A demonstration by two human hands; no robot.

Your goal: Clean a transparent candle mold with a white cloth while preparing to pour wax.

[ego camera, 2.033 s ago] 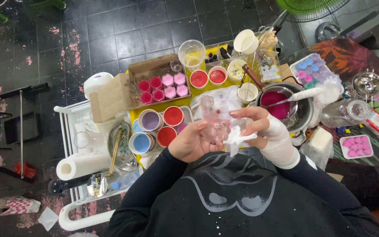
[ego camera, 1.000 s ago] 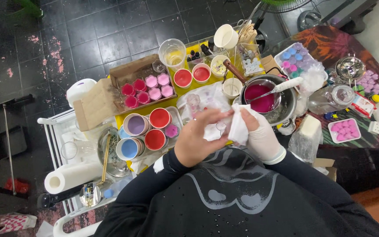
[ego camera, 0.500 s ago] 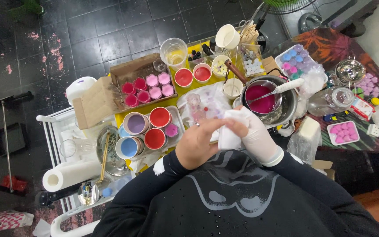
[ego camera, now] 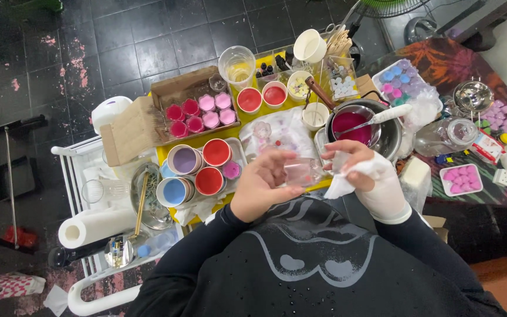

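My left hand (ego camera: pixel 259 188) holds a small clear glass piece (ego camera: pixel 301 172) level in front of my chest, fingers wrapped around its left end. My right hand (ego camera: pixel 371 179), wearing a white wrap or glove over the wrist and palm, pinches the right end of the same glass piece and clutches a crumpled white tissue (ego camera: pixel 338 185) beneath it. Both hands hover over the near edge of the yellow table (ego camera: pixel 165 154), just in front of a clear plastic sheet (ego camera: pixel 283 132) with small glass items.
Round tins of red, purple and blue wax (ego camera: pixel 198 167) sit left of my hands. A cardboard box (ego camera: pixel 192 108) holds pink and red cups. A metal pot with magenta liquid (ego camera: pixel 356 129) and a spoon is on the right. A paper towel roll (ego camera: pixel 92 226) lies on a white rack.
My hands were pressed together rubbing the tissue on the glass piece; now they have drawn apart, the glass piece showing between them and the tissue hanging under my right hand.
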